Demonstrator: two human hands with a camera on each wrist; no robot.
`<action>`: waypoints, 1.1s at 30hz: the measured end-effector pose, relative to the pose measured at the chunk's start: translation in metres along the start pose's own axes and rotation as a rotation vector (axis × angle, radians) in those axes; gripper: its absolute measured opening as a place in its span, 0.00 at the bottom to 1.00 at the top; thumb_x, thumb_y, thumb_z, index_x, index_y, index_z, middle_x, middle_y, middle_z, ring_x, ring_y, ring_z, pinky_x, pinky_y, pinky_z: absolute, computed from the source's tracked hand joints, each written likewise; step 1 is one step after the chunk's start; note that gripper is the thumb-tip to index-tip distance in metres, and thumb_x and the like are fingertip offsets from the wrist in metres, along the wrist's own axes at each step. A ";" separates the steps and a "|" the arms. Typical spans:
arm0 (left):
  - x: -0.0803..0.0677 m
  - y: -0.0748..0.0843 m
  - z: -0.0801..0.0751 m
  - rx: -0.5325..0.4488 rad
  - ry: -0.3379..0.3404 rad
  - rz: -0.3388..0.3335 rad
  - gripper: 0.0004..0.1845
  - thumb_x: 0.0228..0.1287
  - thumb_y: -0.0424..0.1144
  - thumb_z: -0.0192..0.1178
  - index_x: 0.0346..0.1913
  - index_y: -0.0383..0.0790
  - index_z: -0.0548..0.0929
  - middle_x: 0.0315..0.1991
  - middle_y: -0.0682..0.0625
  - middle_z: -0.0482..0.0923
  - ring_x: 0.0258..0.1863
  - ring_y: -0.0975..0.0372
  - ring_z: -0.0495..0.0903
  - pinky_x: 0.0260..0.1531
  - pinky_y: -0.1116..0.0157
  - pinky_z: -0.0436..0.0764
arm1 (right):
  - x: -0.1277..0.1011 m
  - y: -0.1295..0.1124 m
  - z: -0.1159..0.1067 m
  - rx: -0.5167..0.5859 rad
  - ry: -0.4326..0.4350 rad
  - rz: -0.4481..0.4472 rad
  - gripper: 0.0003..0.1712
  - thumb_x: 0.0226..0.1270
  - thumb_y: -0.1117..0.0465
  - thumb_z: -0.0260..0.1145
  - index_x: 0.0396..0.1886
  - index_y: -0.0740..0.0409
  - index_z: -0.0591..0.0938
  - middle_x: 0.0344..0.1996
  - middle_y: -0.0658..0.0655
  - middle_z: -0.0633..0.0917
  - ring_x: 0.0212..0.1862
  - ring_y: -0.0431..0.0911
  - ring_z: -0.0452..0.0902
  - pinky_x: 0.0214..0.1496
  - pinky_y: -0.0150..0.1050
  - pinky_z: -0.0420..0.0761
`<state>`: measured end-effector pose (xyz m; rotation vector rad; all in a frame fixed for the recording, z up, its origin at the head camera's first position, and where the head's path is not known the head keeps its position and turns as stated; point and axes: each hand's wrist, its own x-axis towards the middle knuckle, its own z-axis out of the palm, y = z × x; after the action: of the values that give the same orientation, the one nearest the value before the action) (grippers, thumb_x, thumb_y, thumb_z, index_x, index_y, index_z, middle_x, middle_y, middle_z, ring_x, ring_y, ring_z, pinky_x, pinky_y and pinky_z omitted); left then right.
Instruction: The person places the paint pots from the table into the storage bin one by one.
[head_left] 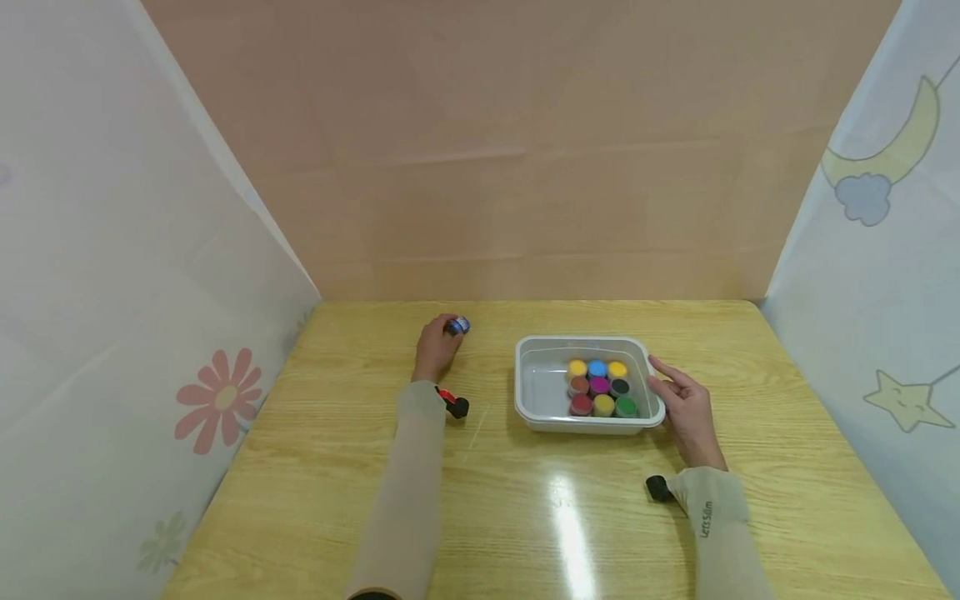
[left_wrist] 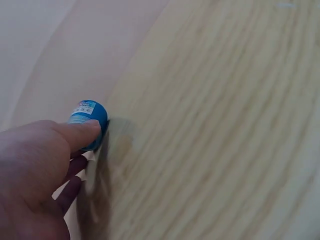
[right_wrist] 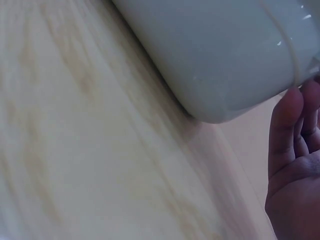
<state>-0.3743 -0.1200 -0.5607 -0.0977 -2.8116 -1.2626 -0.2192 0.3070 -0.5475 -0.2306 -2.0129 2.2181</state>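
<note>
Toward the back of the table, my left hand [head_left: 435, 348] pinches a small blue paint jar [head_left: 459, 325]. The left wrist view shows a white label on this jar [left_wrist: 89, 107], with the thumb across its side and other fingers partly hidden below. My right hand [head_left: 692, 419] holds the right end of a white plastic container [head_left: 542, 393] by its rim. From the right wrist, fingertips are seen against the rim's edge. Inside the container, several small paint jars [head_left: 598, 386] stand close together on the right side, in yellow, blue, brown, purple, black, red and green.
The wood-grain table [head_left: 322, 467] carries a bright light reflection near its front. Brown paper [head_left: 525, 167] covers the back wall. Patterned white sheets hang at the left [head_left: 112, 250] and right [head_left: 900, 292].
</note>
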 end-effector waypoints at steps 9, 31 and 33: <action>-0.001 0.000 0.006 0.018 0.033 -0.008 0.22 0.74 0.38 0.63 0.68 0.42 0.77 0.67 0.40 0.78 0.67 0.45 0.74 0.70 0.48 0.72 | 0.000 -0.001 -0.001 0.003 -0.009 0.009 0.27 0.73 0.59 0.70 0.70 0.55 0.79 0.21 0.47 0.87 0.17 0.34 0.67 0.18 0.31 0.68; -0.007 0.012 0.000 -0.079 -0.007 0.063 0.20 0.75 0.38 0.63 0.66 0.43 0.77 0.61 0.42 0.77 0.58 0.50 0.80 0.59 0.52 0.82 | 0.001 -0.002 0.000 0.025 -0.008 0.038 0.27 0.72 0.59 0.71 0.69 0.52 0.80 0.18 0.47 0.84 0.16 0.36 0.64 0.17 0.34 0.64; -0.008 0.016 0.001 -0.124 -0.014 0.073 0.21 0.74 0.37 0.63 0.67 0.42 0.77 0.60 0.42 0.77 0.58 0.50 0.80 0.58 0.51 0.83 | 0.001 -0.002 -0.001 0.030 -0.010 0.032 0.27 0.72 0.59 0.71 0.69 0.53 0.80 0.19 0.48 0.85 0.17 0.35 0.67 0.18 0.31 0.67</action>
<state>-0.3646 -0.1087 -0.5502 -0.2137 -2.7125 -1.4239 -0.2197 0.3081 -0.5456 -0.2510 -1.9928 2.2718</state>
